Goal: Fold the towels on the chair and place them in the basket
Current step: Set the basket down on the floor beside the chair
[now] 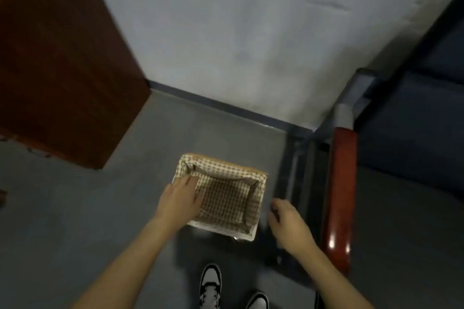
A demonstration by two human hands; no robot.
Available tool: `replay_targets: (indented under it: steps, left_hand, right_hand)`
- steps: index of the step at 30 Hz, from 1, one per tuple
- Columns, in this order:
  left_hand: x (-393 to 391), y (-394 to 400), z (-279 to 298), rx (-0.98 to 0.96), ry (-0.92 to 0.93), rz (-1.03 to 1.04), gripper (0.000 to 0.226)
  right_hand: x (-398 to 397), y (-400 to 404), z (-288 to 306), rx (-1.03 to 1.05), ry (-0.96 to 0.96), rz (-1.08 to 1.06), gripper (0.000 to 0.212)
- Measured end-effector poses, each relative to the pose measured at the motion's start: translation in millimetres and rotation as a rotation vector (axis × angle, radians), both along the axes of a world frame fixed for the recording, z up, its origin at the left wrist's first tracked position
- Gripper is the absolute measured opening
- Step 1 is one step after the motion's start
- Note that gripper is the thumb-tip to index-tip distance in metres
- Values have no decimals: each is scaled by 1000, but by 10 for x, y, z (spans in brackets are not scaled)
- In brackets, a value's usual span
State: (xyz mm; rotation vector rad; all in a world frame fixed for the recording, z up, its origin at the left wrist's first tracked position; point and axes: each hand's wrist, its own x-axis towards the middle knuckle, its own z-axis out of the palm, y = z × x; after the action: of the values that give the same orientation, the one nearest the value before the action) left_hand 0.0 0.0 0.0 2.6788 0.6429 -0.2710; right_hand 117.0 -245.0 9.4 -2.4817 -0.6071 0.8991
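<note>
The left hand (181, 198) lies flat on the basket (253, 204) rim's left edge, fingers straight, probably steadying or shifting it. The right hand (288, 224) hangs loosely curled, holding nothing, between basket and chair (340, 195). The basket sits empty on the floor (75, 208); no towels are in view.

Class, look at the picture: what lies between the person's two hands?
In the head view, the checked-lined basket lies between the left hand and the right hand.
</note>
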Motion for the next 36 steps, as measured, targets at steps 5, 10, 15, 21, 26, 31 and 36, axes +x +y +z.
replay_targets:
  steps: [5,10,15,21,26,31,36]
  left_hand:
    - [51,383,-1184,26,149,45,52]
    - [51,673,-2356,-8,260,96,65]
    - [16,821,-3159,-44,332,277,86]
    - [44,983,-3429,-172,232,459,98]
    - [-222,864,-3428,-179,267,494,97]
    - [-920,351,-3339,-239,296,621,93]
    - [-1658,-178,-3253,-286,322,742,93]
  right_hand:
    - [210,318,-1261,-140,-16,16,38]
    - [273,439,-2460,-364,-26,-5,58]
    - [267,517,-3242,-309,141,-255,83]
    - [176,562,-3442,-101,129,-430,88]
    - [159,505,-3448,-115,159,-405,89]
    - [-60,325,-3409,-179,162,-276,88]
    - [-423,191,-3359,-242,129,-142,87]
